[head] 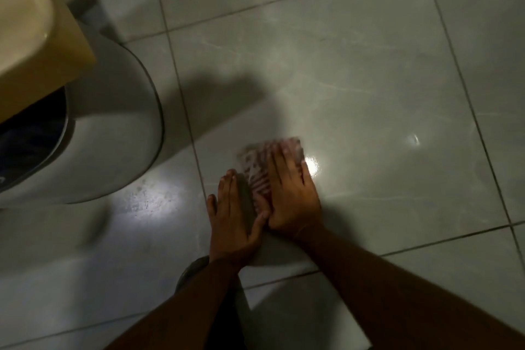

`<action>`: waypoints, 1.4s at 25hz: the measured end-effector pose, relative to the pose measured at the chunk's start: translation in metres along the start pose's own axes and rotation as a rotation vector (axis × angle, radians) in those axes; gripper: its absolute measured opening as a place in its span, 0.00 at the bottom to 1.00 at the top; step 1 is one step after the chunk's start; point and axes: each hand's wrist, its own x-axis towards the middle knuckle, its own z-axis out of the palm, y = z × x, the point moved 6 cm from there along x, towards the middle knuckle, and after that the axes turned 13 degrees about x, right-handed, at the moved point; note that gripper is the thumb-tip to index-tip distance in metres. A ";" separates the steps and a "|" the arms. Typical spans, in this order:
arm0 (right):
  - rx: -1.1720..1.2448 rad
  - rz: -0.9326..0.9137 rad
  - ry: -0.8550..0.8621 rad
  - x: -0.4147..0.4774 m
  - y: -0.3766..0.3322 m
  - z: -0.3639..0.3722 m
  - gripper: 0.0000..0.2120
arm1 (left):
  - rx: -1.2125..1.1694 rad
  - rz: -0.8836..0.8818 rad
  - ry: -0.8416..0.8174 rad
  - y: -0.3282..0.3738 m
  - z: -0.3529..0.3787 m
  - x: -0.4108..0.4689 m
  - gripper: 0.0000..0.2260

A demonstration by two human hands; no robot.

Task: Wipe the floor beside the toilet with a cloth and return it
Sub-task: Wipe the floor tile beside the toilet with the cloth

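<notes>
Yellowish basin (25,23) at upper left

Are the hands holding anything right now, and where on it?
Nothing is gripped. The right hand presses flat on the patterned cloth, covering its right side, against the floor tiles. The left hand lies flat beside it at its left edge.

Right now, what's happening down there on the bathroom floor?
A person is crouched over the tiled floor, pressing a patterned cloth flat against it with both hands. The right hand lies spread on top of the cloth; the left hand rests flat at the cloth's left edge, thumb touching the right hand. The cloth is blurred, which suggests wiping is under way. The toilet stands to the left, apart from the cloth.
</notes>
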 end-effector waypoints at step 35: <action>0.493 0.806 0.162 -0.017 0.061 -0.084 0.24 | -0.224 -0.491 -0.155 0.133 -0.028 0.064 0.28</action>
